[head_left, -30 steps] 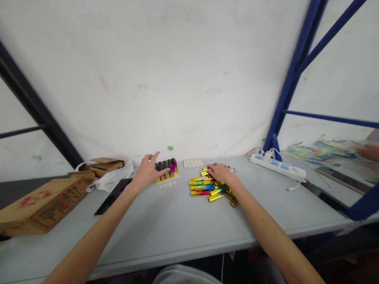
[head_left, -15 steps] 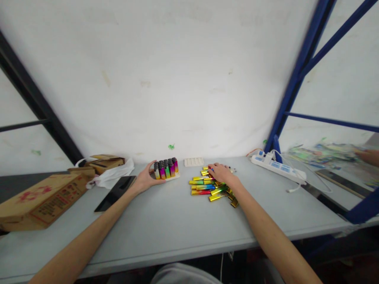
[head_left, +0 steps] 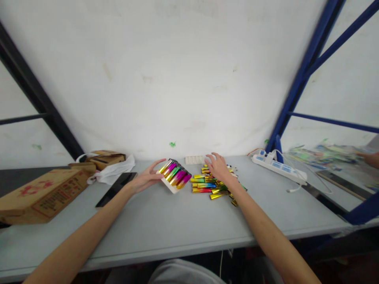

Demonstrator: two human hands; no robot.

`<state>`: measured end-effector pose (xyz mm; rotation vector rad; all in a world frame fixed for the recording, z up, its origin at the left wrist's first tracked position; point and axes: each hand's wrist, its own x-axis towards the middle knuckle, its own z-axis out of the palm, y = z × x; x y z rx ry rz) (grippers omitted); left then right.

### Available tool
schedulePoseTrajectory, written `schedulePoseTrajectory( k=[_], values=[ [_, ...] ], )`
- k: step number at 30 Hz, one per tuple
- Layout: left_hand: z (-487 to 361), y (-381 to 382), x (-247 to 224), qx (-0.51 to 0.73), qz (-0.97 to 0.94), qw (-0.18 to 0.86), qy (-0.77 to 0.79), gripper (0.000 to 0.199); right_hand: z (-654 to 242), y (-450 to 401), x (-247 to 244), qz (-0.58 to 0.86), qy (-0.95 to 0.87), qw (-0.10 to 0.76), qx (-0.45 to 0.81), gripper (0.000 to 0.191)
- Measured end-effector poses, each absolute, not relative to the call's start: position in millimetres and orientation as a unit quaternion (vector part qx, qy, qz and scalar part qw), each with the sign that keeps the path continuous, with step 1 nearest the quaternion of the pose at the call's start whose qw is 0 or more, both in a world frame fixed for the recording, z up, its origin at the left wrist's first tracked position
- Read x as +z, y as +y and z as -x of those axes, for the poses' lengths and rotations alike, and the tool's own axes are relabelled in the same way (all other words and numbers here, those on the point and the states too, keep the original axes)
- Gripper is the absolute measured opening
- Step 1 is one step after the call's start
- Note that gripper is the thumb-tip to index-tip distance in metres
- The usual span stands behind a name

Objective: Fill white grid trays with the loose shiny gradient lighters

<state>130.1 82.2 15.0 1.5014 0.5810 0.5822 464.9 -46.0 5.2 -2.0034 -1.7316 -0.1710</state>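
Several shiny coloured lighters (head_left: 177, 173) stand packed in a white tray (head_left: 169, 185), which is tilted to the right. At the tray's left end is my left hand (head_left: 148, 177), thumb and fingers spread around it, holding it. My right hand (head_left: 218, 169) hovers over the upper part of a loose pile of gold and multicoloured lighters (head_left: 204, 185); its fingers are apart and nothing shows between them. Against the wall, between the hands, lies a second white tray (head_left: 194, 159) with no lighters in it.
Cardboard boxes (head_left: 44, 193), a white plastic bag (head_left: 114, 171) and a dark flat tablet-like object (head_left: 117, 189) lie at the left. At the right are a power strip (head_left: 280, 169) with cables and a blue metal frame (head_left: 293, 94). Another person's hand (head_left: 371, 159) shows far right.
The filled tray has tipped over to the right and moved slightly right with my left hand. My right hand has lifted from the pile, its fingers opening.
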Motion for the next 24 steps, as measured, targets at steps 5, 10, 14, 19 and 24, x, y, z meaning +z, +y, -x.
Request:
schedulePoseTrajectory(
  k=[5,10,14,19,24],
  values=[
    [-159.0,77.4,18.4,0.217,-0.665,0.669,0.252,0.082,-421.1,-44.9,15.9,0.596,-0.677,0.431,0.008,0.056],
    [-188.5,77.2,19.6,0.195,-0.677,0.667,0.244,0.061,-383.5,-47.3,19.4,0.537,-0.689,0.477,0.094,0.061],
    [-205.3,78.8,21.4,0.175,-0.66,0.692,0.234,0.04,-374.8,-44.0,17.0,0.561,-0.682,0.462,0.084,0.058],
    [-223.8,73.5,21.2,0.177,-0.669,0.673,0.261,0.035,-373.2,-36.7,14.5,0.653,-0.651,0.386,0.021,0.048],
    [-240.4,63.7,15.5,0.239,-0.722,0.581,0.29,0.037,-378.0,-33.4,14.5,0.685,-0.674,0.276,-0.04,0.041]
  ],
)
